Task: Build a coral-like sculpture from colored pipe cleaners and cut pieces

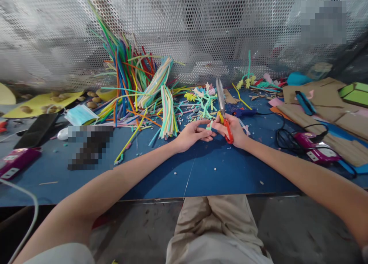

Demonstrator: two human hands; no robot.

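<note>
Over the middle of the blue table [178, 179], a short pale-green pipe-cleaner piece [211, 125] sits pinched between the fingertips of the left hand [192, 134], held just above the tabletop and right up against the scissors [223, 109]. The right hand [234, 130] is wrapped around the red and yellow handles of those scissors, blades pointing up and away, slightly parted, with the little green piece at the base of the blades. Both hands are closed on what they hold, and they almost touch each other. Just behind them lies a branching figure of twisted pipe cleaners [204, 97] in turquoise, pink and yellow, with tiny cut scraps scattered around it. Further left, a big bundle of pipe cleaners [130, 70] in many colours leans against the perforated metal screen [184, 30], and loose strands fan out across the table below it. A blue face mask [81, 114] lies at the left, near a black phone [36, 130]. To the right, a blue glue gun [244, 112] rests with its black cord running to a purple power strip [314, 149], beside sheets of brown cardboard [324, 110]. Another purple power strip [16, 161] sits at the far left edge.
</note>
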